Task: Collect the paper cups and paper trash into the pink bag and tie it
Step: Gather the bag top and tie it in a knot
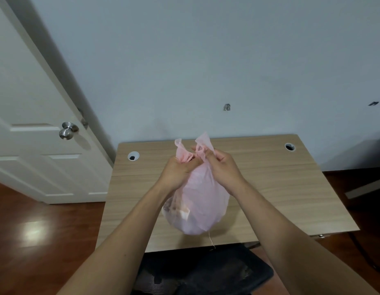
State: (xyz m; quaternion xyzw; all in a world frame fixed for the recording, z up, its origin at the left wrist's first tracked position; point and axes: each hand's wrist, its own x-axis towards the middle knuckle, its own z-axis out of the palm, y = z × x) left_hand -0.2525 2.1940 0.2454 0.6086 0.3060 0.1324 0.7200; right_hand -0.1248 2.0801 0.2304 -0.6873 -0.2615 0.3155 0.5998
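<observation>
The pink bag point(200, 205) hangs above the wooden desk point(269, 184), bulging with pale paper shapes seen dimly through the plastic. Its two handle ends stick up above my hands and cross between them. My left hand point(177, 173) is closed on the left handle at the bag's neck. My right hand point(222, 167) pinches the right handle with thumb and fingers. A thin thread dangles from the bag's bottom. No loose cups or paper show on the desk.
The desk has a round cable hole at the back left point(133, 156) and one at the back right point(289, 147). A white door with a metal knob point(67, 129) stands to the left. A dark chair point(206, 273) sits below the desk's front edge.
</observation>
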